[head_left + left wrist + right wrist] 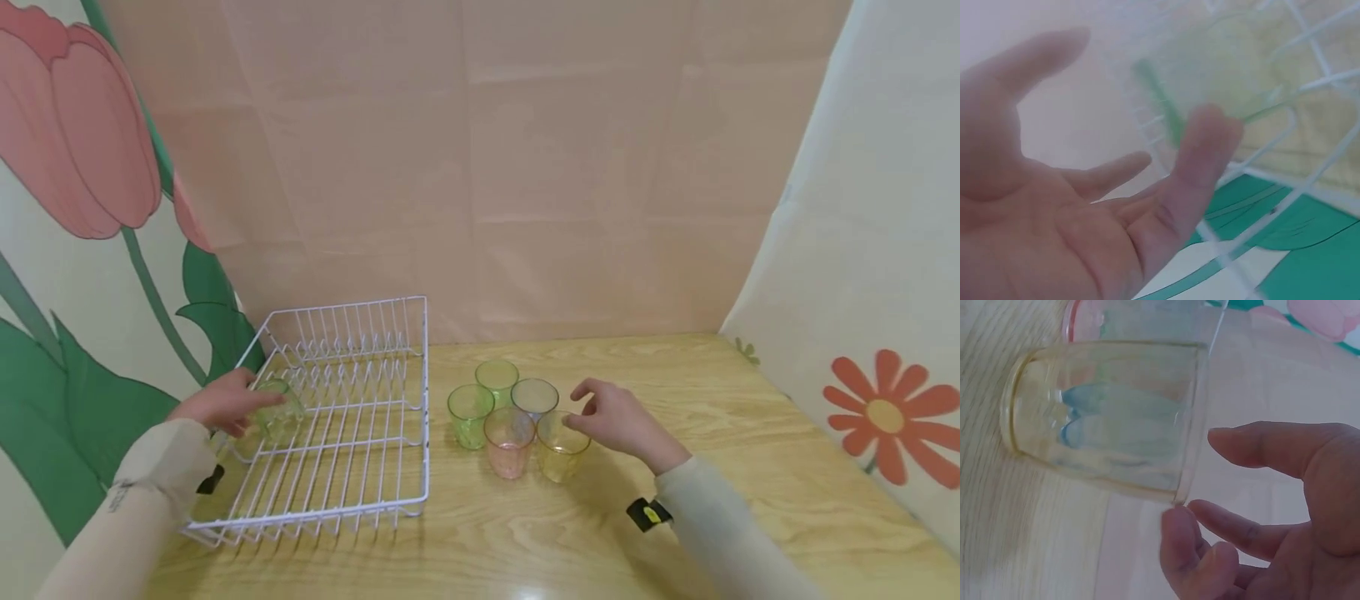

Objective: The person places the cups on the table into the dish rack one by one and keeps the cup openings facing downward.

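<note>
My left hand [221,402] is at the left side of a white wire dish rack [426,400], beside a pale green glass [288,421] standing in it. In the left wrist view its thumb and fingers are spread, with the blurred glass [1210,69] just beyond the fingertips. On the table my right hand [618,421] is at a clear yellow glass [562,462], fingers loosely bent and thumb apart from them. The right wrist view has the fingertips right at the rim of the upright yellow glass [1129,425], none of them wrapped round it.
Close against the yellow glass stand a pink glass [508,454], a bluish glass [535,396] and two green glasses, one nearer [470,421] and one behind [497,375]. A pinkish sheet [525,183] hangs behind the wooden table [480,550]. Flower-printed sheets flank both sides.
</note>
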A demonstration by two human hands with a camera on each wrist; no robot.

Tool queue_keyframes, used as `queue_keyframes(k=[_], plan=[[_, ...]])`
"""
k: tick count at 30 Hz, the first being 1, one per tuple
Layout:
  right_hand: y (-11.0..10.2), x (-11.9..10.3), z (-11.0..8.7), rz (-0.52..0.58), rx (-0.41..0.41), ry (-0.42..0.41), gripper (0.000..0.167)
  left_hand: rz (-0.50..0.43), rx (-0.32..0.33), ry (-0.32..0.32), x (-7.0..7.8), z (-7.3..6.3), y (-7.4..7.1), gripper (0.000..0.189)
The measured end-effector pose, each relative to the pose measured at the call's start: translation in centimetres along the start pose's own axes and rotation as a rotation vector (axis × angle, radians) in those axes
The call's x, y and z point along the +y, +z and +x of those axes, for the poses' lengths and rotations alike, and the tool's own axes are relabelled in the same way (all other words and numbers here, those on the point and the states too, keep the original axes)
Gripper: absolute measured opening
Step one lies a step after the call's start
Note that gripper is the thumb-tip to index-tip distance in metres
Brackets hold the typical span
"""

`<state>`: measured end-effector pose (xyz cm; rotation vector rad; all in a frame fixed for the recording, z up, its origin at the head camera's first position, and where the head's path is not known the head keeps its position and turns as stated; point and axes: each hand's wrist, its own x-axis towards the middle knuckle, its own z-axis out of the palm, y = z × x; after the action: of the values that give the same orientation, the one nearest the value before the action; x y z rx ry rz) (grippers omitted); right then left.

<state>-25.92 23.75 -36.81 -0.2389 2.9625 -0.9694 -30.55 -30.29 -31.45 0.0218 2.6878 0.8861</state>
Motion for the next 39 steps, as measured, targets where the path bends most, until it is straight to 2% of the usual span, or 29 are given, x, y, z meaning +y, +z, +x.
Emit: queue_keyframes(k=[3,6,7,10,13,18,23,29,34,39], plan=[[-0.1,0.7,0.3,0.001,-0.015,0.0,0.044,0.015,0.012,0.03,0.7,-0.9,-0.4,0.095],[0.0,1.2,0.4,0.006,-0.042,0.007,0.038,0.066,0.068,0.077,1.7,-2.2,-0.3,0.09],[0.0,1.4,0.4,0.009,-0.054,0.016,0.035,0.102,0.097,0.11,2.0,-2.7,-0.1,0.086],[0.2,1.7,0.3,0.02,-0.095,0.047,0.026,0.194,0.174,0.19,3.6,-4.4,1.1,0.077],[0.4,1.8,0.2,0.02,-0.124,0.062,0.019,0.237,0.23,0.279,5.3,-5.8,2.6,0.068],[0.6,1.8,0.2,0.018,-0.139,0.05,0.019,0.195,0.247,0.358,8.1,-7.4,5.0,0.058],[0.4,1.9,0.4,0.023,-0.149,0.038,0.021,0.132,0.288,0.413,10.0,-8.3,6.2,0.05],[-0.2,1.6,-0.2,-0.019,-0.133,0.033,0.024,0.028,0.352,0.459,11.7,-9.2,7.3,0.048],[-1.5,0.2,-1.0,-0.053,-0.091,-0.043,0.024,-0.057,0.438,0.481,12.5,-10.2,8.0,0.041],[-3.0,-2.2,-2.1,-0.067,-0.037,-0.105,0.021,-0.091,0.429,0.521,13.1,-10.6,8.9,0.035]])
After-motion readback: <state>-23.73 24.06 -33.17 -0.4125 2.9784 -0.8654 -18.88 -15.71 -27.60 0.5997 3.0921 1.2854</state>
